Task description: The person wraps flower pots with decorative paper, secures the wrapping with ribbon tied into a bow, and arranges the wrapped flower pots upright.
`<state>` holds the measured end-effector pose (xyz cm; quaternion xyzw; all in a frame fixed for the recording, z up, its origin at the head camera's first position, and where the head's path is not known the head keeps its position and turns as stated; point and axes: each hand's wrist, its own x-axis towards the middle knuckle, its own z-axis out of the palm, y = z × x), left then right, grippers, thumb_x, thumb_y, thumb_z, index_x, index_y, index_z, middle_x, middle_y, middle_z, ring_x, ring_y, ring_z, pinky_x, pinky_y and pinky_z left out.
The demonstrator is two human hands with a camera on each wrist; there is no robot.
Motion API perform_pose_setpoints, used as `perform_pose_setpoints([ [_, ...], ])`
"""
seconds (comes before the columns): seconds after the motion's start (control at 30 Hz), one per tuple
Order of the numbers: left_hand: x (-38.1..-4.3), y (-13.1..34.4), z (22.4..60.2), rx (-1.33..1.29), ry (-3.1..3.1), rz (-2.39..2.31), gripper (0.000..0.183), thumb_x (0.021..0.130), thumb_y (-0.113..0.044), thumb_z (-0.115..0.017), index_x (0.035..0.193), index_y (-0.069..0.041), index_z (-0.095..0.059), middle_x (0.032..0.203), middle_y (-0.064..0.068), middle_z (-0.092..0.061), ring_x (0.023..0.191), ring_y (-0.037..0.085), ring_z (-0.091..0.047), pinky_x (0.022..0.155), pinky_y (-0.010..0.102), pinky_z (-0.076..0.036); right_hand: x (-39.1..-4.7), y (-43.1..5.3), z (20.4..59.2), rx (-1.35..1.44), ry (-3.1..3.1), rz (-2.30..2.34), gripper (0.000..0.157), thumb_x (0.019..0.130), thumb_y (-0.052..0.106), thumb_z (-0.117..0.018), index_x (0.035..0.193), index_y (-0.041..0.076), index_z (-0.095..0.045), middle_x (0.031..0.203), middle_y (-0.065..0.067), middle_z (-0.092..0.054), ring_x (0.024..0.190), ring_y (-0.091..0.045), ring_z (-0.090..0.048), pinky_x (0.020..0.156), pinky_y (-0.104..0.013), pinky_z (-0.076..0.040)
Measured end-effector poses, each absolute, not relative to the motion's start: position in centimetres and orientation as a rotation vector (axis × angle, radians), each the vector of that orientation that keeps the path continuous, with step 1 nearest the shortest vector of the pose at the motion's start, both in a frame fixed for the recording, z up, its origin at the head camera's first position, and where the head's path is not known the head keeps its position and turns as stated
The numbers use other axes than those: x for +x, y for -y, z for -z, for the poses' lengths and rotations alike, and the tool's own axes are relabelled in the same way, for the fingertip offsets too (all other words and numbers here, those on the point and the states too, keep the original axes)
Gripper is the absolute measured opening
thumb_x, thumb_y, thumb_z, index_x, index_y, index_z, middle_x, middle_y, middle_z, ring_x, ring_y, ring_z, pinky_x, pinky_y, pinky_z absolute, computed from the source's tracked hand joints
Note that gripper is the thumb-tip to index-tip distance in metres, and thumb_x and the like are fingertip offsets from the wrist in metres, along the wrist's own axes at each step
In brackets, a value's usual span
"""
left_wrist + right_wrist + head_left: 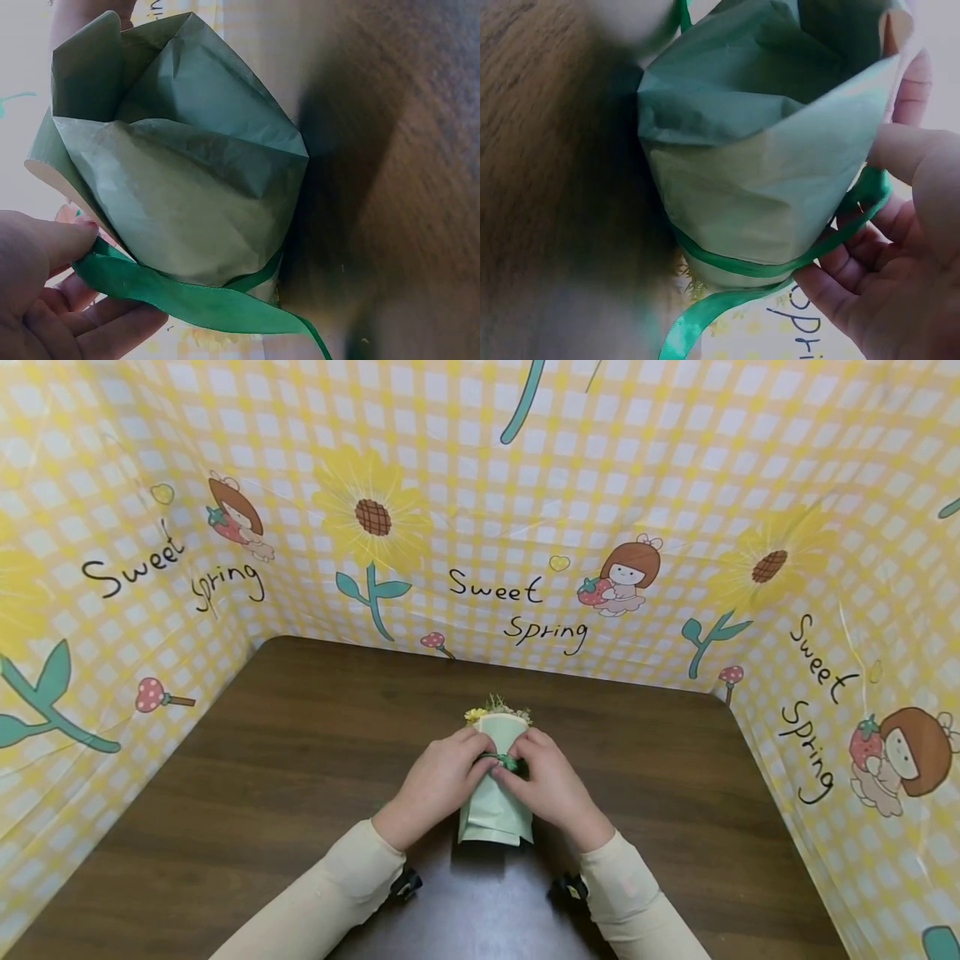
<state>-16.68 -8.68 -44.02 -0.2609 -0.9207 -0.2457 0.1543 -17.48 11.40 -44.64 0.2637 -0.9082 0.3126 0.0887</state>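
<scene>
A small bouquet wrapped in pale green paper [497, 817] lies on the table, its yellow and whitish flowers [476, 716] peeking out at the far end. Around the wrapping runs a green ribbon [507, 762]. My left hand [442, 777] pinches the ribbon between thumb and fingers, and a loose ribbon length [202, 304] trails across the paper in the left wrist view. On the other side, my right hand [553, 781] holds the ribbon in its fingers, with the band [742, 265] wrapped over the paper. The fingertips of both hands meet near the middle; the knot area is partly hidden.
The dark brown wooden table [300, 735] extends around the bouquet. A yellow checked cloth [480, 510] with sunflowers and "Sweet Spring" lettering walls its back and sides. Black wrist devices [406, 885] sit at both sleeve cuffs.
</scene>
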Motion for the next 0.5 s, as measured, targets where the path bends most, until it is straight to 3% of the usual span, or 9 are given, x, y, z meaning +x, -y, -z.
perform_pose_setpoints([
  [0.2,-16.6,8.8,43.8,-0.736,2.659,0.751,0.005,0.099,-0.025,-0.070,0.102,-0.021,-0.070,0.102,-0.006,-0.067,0.082,0.009,-0.064,0.073,0.030,-0.054,-17.2,-11.7,44.1,0.745,2.650,-0.764,0.008,0.091,0.015,-0.076,0.090,0.015,-0.068,0.094,0.003,-0.058,0.088,-0.016,-0.053,0.076,-0.033,-0.050],
  [0.5,-16.7,9.0,43.3,-0.733,2.684,0.827,0.005,0.100,-0.023,-0.069,0.102,-0.020,-0.071,0.102,-0.006,-0.066,0.086,0.010,-0.063,0.076,0.031,-0.054,-16.9,-12.8,42.7,0.737,2.553,-0.394,0.006,0.086,0.017,-0.082,0.086,0.015,-0.076,0.081,0.003,-0.065,0.076,-0.016,-0.059,0.067,-0.032,-0.053],
])
